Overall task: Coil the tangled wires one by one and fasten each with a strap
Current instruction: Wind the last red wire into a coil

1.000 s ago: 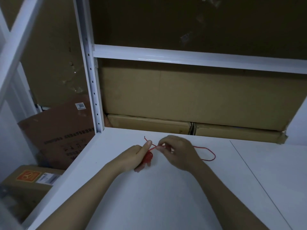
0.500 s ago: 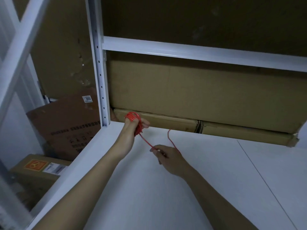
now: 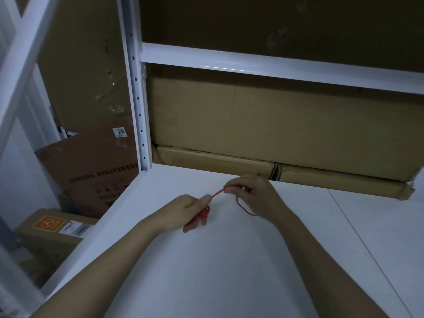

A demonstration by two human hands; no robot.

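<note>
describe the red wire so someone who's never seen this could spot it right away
On the white shelf, below the stacked cardboard boxes, two hands meet. The red wire is bunched in the left hand and runs taut to the right hand. It is the only red thing there.

the worktop [image 3: 229,271] is showing a smooth, matt white surface with one thin seam line running across it. the shelf frame [image 3: 137,99] is looking like white painted metal, its crossbeam [image 3: 275,67] catching a soft gloss. the big boxes [image 3: 275,125] behind are appearing as plain brown corrugated cardboard, dull and slightly scuffed, with torn edges at the right. the leaning box [image 3: 91,161] is wearing a white paper label. the red wire [image 3: 204,213] is looking thin and plastic-coated, faintly shiny.
</note>
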